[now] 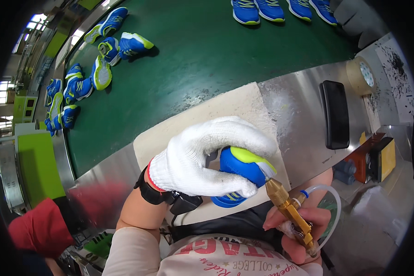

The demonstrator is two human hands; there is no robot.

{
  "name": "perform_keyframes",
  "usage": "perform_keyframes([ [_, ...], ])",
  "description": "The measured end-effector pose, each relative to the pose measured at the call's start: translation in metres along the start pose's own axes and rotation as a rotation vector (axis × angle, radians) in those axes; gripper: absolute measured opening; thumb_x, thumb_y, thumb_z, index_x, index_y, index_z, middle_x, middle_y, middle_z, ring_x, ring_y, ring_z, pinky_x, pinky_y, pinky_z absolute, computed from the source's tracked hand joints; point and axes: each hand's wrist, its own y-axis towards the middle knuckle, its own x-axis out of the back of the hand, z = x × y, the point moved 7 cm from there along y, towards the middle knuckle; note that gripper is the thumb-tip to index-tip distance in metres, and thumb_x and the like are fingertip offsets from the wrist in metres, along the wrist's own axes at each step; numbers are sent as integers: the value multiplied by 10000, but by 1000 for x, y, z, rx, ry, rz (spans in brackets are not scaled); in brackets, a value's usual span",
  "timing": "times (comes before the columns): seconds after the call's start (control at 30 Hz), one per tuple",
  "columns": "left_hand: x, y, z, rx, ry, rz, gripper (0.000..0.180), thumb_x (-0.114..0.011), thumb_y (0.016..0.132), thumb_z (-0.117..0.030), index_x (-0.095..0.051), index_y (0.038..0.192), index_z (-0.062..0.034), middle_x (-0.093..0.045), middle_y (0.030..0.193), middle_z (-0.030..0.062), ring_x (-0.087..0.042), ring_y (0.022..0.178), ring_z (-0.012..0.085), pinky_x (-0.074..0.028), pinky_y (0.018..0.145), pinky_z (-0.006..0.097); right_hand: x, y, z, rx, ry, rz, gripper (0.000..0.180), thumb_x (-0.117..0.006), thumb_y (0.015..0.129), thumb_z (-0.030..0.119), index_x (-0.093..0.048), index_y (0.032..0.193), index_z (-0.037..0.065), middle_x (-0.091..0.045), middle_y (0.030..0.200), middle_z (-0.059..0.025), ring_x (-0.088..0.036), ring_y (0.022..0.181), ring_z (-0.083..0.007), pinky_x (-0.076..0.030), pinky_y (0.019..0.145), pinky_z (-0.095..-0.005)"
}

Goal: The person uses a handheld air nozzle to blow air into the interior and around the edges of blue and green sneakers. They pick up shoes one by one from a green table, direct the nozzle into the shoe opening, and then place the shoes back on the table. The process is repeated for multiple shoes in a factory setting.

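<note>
Holding a blue shoe [241, 168] to the tip of a brass tool [288, 209]

Wrapped in a white knitted glove, the left hand [184, 156] curls around the shoe, thumb on one side and fingers on the other. The shoe is blue with a yellow-green patch and a white edge, and appears over the near edge of a beige sheet [216, 108]. The bare right hand [318, 218] grips the brass tool, its tip pointing up at the white edge; whether the two touch I cannot tell. A clear hose [339, 207] loops from the tool. On the left wrist sit a black strap [148, 188] and, beside it, a boxy black device [187, 202].

The beige sheet lies across a metal bench [303, 115], which also carries a black phone [336, 115] and, near its far right corner, a tan roll [354, 76]. Beyond stretches a green surface [170, 83]. On it, a loose cluster of shoes [80, 89] in matching colours lies at the left, some tipped over, while a row of four shoes [270, 10] stands upright at the far side, toes toward the wearer. Red clothing [43, 227] of another person shows at the lower left.
</note>
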Motion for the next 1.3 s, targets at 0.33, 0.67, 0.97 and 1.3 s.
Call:
perform_keyframes([
  [0.33, 26, 12, 44, 276, -171, -180, 596, -844, 649, -119, -545, 1148, 8, -631, 1015, 206, -653, 893, 339, -547, 784, 447, 27, -1, -40, 35, 39, -143, 807, -706, 749, 514, -368, 1251, -20, -626, 956, -210, -662, 820, -249, -534, 694, -325],
  [0.67, 69, -31, 88, 336, -589, -486, 615, -741, 776, -188, -462, 1315, -86, -566, 1179, 153, -608, 1002, 388, -516, 888, 569, 19, -38, -83, -277, 331, -122, 889, -785, 652, 510, -463, 1304, -2, -662, 981, -180, -626, 831, -231, -495, 729, -342],
  [0.97, 46, -99, 44, 532, -195, -1030, 515, -447, 991, -385, -445, 1351, -18, -568, 1265, 154, -597, 1098, 276, -478, 971, 432, 19, -46, -81, -562, 634, -404, 729, -592, 816, 611, -305, 1189, 55, -595, 924, -189, -557, 675, -125, -470, 567, -246],
  [1.3, -43, -187, 24, 923, -613, -927, 627, -496, 957, -448, -441, 1271, 92, -627, 1094, 262, -673, 883, 384, -586, 727, 500, -5, -60, -77, -488, 365, -331, 707, -723, 798, 509, -407, 1153, -16, -578, 921, -134, -548, 742, -149, -464, 644, -284],
])
